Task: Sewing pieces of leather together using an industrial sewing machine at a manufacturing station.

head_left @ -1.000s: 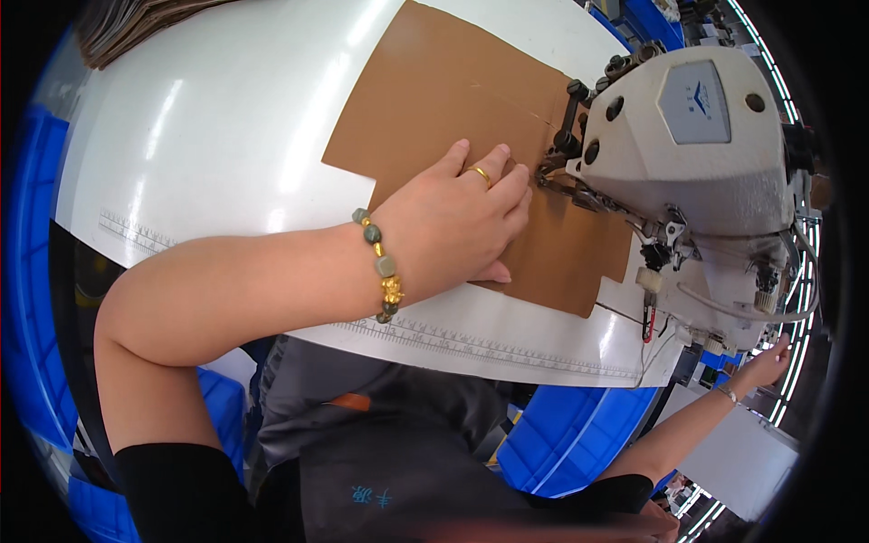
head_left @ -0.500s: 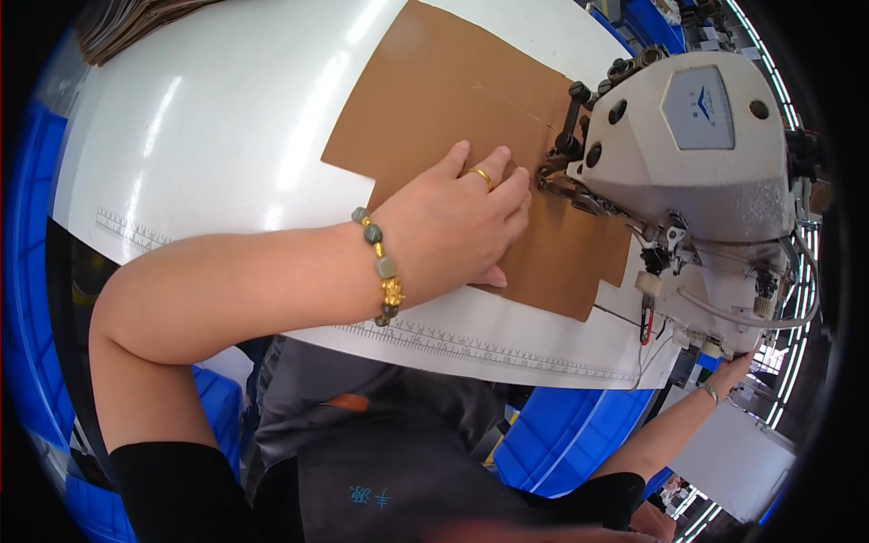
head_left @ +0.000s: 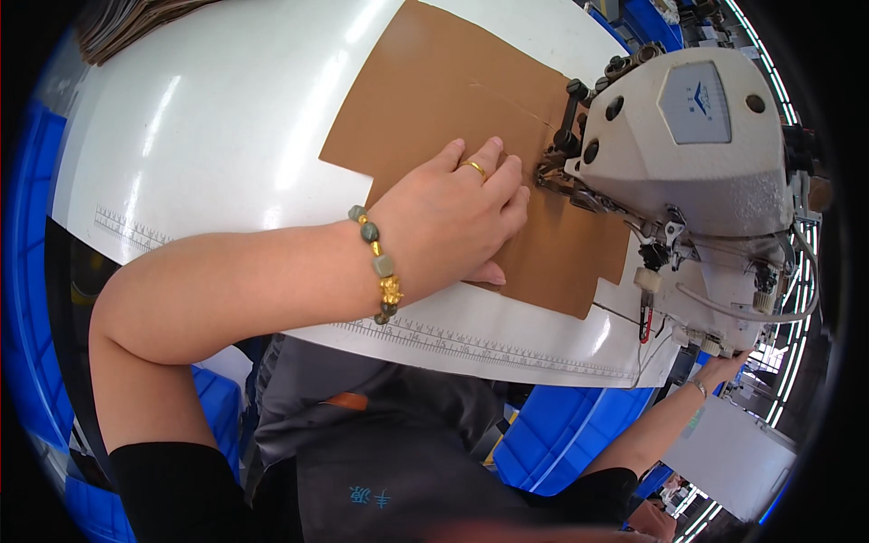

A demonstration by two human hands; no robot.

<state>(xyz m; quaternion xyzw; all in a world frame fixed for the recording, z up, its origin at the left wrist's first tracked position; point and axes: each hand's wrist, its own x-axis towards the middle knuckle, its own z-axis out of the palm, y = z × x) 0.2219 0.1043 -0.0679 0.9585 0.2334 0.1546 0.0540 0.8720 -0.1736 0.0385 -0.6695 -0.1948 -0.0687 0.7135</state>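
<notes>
A flat brown sheet (head_left: 434, 100), with cut-out notches at its corners, lies under the head of the sewing machine (head_left: 683, 149). My left hand (head_left: 462, 208) rests palm down on the sheet beside the presser foot, fingers laid flat and the thumb near the front edge. It wears a gold ring and a beaded bracelet. On the far right my right hand (head_left: 724, 366) reaches up to the machine's right end. Its fingers are mostly hidden there, so its grip does not show.
A white table (head_left: 226, 136) with a ruler scale along its front edge carries the work. A stack of brown sheets (head_left: 136, 27) sits at the far left corner. Blue bins (head_left: 570, 434) stand below the table. A thin cable (head_left: 751, 317) loops at the machine.
My left hand has shifted very slightly to the left, still flat on the brown sheet. The right hand has dipped a little at the machine's end. The sheet looks nearly unmoved.
</notes>
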